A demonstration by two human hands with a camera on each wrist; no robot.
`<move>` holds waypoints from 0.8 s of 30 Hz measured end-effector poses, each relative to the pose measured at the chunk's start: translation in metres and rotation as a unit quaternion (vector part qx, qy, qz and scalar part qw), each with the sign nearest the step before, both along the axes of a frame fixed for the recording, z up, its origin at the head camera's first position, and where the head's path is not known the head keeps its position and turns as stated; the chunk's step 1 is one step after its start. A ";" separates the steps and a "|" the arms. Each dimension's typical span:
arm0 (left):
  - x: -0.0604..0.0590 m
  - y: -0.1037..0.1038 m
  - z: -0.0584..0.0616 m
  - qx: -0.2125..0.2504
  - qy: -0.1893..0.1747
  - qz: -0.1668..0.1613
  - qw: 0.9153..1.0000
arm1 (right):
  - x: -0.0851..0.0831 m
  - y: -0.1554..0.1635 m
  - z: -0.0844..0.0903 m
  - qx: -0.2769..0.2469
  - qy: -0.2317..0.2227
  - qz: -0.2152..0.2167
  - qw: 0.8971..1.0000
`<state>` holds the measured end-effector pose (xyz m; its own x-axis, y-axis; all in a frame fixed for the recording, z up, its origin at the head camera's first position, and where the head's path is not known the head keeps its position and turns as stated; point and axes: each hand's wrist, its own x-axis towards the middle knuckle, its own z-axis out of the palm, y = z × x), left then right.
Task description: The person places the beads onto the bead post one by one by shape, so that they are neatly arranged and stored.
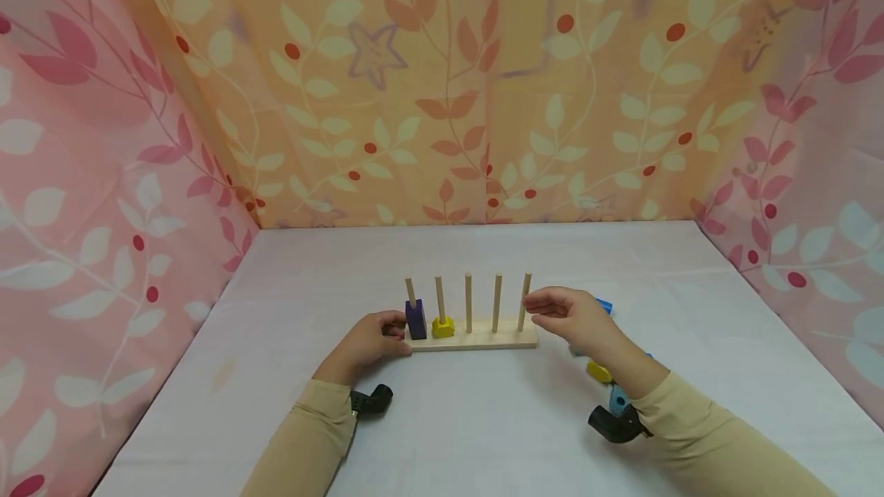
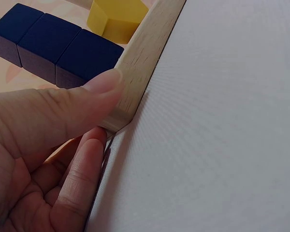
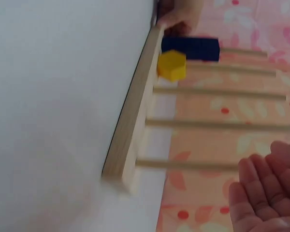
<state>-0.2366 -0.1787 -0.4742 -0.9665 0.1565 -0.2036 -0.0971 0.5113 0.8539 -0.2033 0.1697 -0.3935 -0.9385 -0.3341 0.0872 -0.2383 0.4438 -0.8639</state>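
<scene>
A wooden peg board (image 1: 476,342) with several upright pegs stands on the white table. Three dark blue square blocks (image 2: 48,41) are stacked on its leftmost peg, and one yellow hexagonal block (image 3: 172,65) sits at the foot of the peg beside it. My left hand (image 1: 366,342) holds the left end of the board, thumb on the front side and fingers curled behind the corner. At the opposite end, my right hand (image 1: 578,320) is up beside the rightmost peg, its fingers relaxed and the palm bare in the right wrist view. The other pegs carry no blocks.
Under and behind my right forearm lie loose blocks: a blue one (image 1: 605,305), a yellow one (image 1: 599,372) and a light blue one (image 1: 618,400) with a hole. Black wrist cameras (image 1: 373,400) sit at both cuffs. Patterned cloth (image 1: 449,98) walls the table's back and sides.
</scene>
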 end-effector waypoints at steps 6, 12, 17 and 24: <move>-0.001 0.000 -0.002 0.007 0.002 0.004 1.000 | -0.003 0.034 -0.003 0.049 -0.004 -0.008 0.999; -0.001 -0.001 -0.004 0.005 0.002 0.003 1.000 | -0.003 0.066 -0.009 0.085 -0.034 -0.008 0.996; -0.001 -0.002 -0.004 -0.003 0.008 0.002 1.000 | -0.002 0.080 -0.013 0.112 -0.060 0.007 0.992; -0.002 -0.001 -0.005 -0.001 0.013 -0.006 1.000 | 0.003 0.093 -0.018 0.188 -0.043 0.033 0.981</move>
